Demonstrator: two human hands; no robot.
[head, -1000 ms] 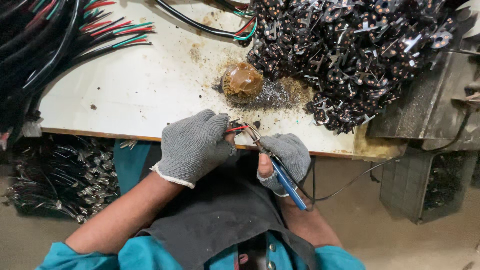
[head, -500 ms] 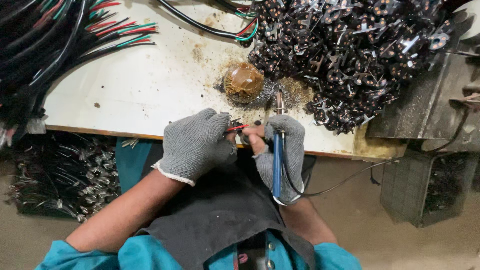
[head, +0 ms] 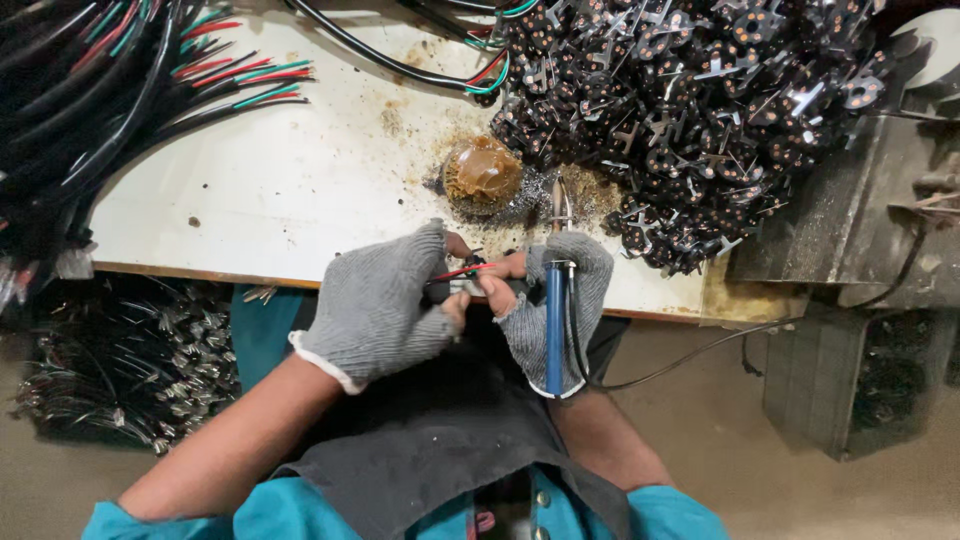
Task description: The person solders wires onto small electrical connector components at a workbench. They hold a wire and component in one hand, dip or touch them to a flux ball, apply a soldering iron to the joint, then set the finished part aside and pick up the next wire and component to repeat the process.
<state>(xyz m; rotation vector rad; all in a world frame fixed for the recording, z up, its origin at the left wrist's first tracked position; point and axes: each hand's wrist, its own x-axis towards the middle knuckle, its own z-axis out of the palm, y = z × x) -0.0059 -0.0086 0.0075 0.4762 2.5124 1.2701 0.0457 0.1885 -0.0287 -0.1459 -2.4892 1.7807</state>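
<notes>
My left hand, in a grey fingerless knit glove, pinches a small dark part with a thin red wire at the near edge of the white bench. My right hand, gloved the same way, grips a blue-handled soldering iron. The iron's metal tip points away from me toward a brown lump of flux. My right fingertips also touch the small part beside my left thumb.
A big heap of black parts with metal tabs covers the bench's right side. Bundles of black cables with red, green and white ends lie at the left. More finished pieces hang below the bench. A grey machine stands at right.
The soldering iron swung from pointing down-right across my lap to pointing straight away from me, its tip now over the bench near the flux lump. My left hand stayed on the small part.
</notes>
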